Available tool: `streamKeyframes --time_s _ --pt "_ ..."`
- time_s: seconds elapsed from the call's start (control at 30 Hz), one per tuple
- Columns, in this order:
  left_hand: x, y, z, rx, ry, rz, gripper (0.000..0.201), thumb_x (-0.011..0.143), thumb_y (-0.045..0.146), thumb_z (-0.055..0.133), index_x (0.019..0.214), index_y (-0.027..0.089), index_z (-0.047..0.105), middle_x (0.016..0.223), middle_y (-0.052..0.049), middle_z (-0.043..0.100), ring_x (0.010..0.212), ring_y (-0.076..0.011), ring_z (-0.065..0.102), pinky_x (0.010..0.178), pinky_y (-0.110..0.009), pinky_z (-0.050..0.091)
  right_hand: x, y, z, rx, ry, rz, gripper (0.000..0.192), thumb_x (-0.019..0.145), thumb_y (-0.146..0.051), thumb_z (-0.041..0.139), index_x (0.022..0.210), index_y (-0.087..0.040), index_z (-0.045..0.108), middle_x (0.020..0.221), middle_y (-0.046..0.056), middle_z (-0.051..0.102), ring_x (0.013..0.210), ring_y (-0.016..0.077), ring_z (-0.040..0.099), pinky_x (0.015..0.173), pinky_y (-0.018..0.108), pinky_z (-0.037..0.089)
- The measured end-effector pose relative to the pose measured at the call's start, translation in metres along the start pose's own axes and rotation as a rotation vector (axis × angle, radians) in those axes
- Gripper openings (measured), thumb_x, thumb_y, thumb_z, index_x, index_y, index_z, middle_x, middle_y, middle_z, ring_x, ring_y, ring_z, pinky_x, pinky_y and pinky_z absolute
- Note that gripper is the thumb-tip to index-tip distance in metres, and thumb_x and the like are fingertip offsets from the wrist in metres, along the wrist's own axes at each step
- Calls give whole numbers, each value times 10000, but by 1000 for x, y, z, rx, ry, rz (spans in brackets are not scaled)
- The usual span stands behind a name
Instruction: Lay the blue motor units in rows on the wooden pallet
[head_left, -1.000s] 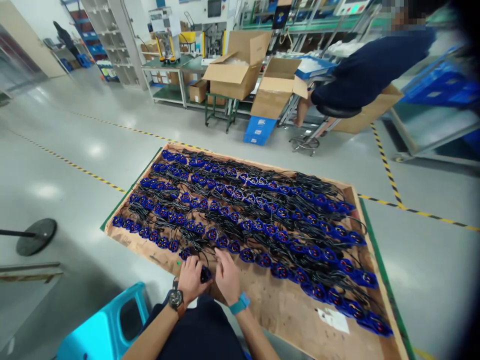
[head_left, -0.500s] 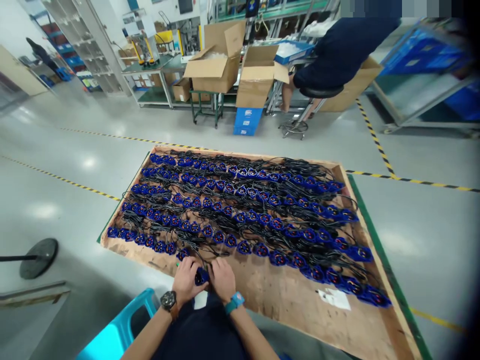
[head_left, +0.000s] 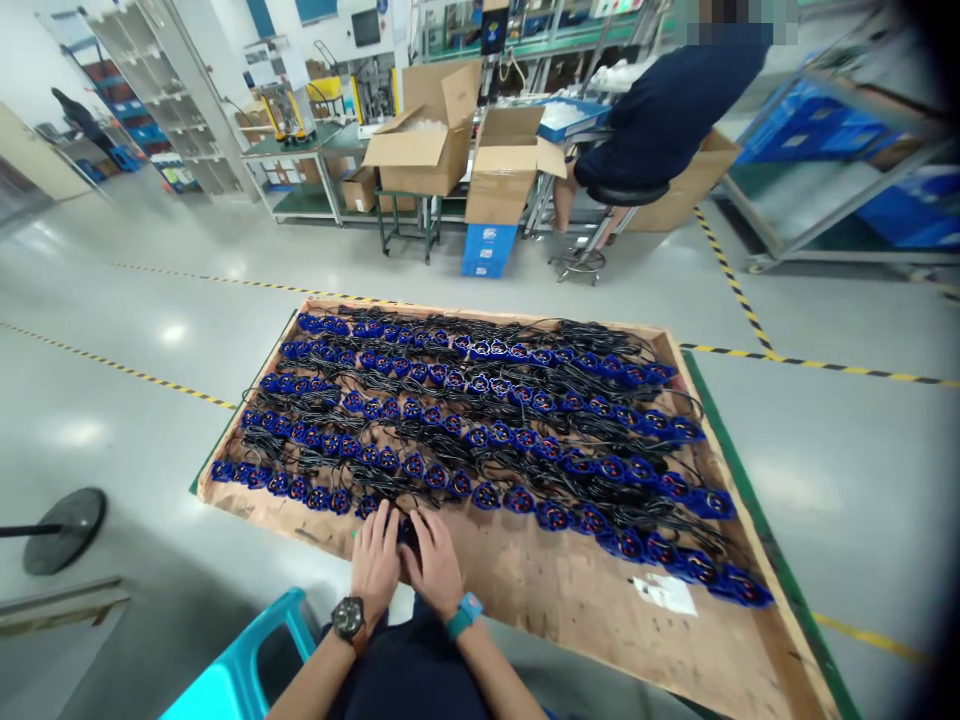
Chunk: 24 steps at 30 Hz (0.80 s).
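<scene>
Left hand (head_left: 377,550) and right hand (head_left: 435,558) flank a half-hidden blue housing (head_left: 407,531) near the wooden tray (head_left: 540,585)'s front edge, grip can't be told; likely light, rigid, best held by its sides.

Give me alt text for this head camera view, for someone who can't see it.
A person's left hand and right hand meet at a small dark part near the edge of a wooden tray holding rows of blue parts and black cables. Beyond, a co-worker sits near cardboard boxes.
</scene>
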<state>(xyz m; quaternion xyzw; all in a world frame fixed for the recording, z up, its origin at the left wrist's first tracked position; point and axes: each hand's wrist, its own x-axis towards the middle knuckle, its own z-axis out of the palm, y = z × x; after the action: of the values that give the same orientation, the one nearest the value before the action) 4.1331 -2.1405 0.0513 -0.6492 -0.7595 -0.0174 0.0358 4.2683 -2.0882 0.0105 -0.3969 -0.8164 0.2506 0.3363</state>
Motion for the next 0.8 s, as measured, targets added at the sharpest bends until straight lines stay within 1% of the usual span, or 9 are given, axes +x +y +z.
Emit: streamKeyframes --time_s 0.1,0.17,0.27,0.37,0.47,0.6,0.63,0.7,0.8 --pt "2 -26 -5 33 22 50 577 879 166 515 1453 114 476 1565 -134 399 1423 -308 365 1129 -463 362 -2 -4 22 -93 -8 -23 560 998 -340 470 1512 -137 378 1477 184 462 1368 305 430 1067 491 476" --pt "9 -41 -7 51 13 120 610 872 167 510 1475 98 443 1585 -125 366 1462 -311 306 1148 -477 334 1 -5 35 -135 -1 -6 570 1006 -352 448 1523 -126 367 1494 196 441 1372 320 426 1066 498 475" --pt "20 -62 -2 83 13 235 563 886 151 470 1448 129 491 1552 -93 429 1438 -301 354 1125 -473 353 7 -8 47 -173 31 40 559 1013 -352 421 1517 -114 380 1481 197 457 1353 320 447 1066 493 478" --pt "29 -80 8 98 57 298 473 918 164 446 1370 156 582 1468 -96 537 1362 -296 455 1072 -471 390 12 -12 52 -211 67 89 525 1014 -329 414 1489 -106 423 1463 193 477 1335 308 464 1069 477 482" --pt "35 -94 17 83 111 342 438 939 176 435 1341 175 610 1427 -110 574 1320 -285 497 1046 -464 397 15 -16 52 -248 93 112 508 1003 -301 426 1469 -100 446 1456 196 483 1336 310 462 1077 483 476" --pt "43 -98 23 27 204 387 410 966 206 428 1330 165 612 1380 -133 606 1276 -279 531 1028 -459 407 27 -18 46 -235 116 124 501 982 -264 436 1451 -88 450 1429 207 500 1340 308 456 1097 501 455" --pt "45 -96 23 5 223 393 422 971 216 428 1360 164 583 1380 -140 602 1272 -283 533 1029 -469 410 30 -19 44 -221 122 125 511 973 -268 448 1450 -86 445 1429 211 497 1349 308 445 1106 503 446" --pt "51 -91 22 -53 267 411 494 976 244 429 1461 152 459 1398 -175 570 1282 -315 522 1025 -509 420 36 -20 40 -209 152 140 559 954 -306 485 1468 -97 414 1464 218 458 1389 315 401 1121 516 423" --pt "59 -89 18 -184 340 500 678 966 315 455 1569 125 211 1442 -274 474 1321 -417 477 967 -606 453 28 -29 37 -261 283 273 672 939 -396 517 1524 -134 317 1547 225 350 1442 327 325 1136 542 387"
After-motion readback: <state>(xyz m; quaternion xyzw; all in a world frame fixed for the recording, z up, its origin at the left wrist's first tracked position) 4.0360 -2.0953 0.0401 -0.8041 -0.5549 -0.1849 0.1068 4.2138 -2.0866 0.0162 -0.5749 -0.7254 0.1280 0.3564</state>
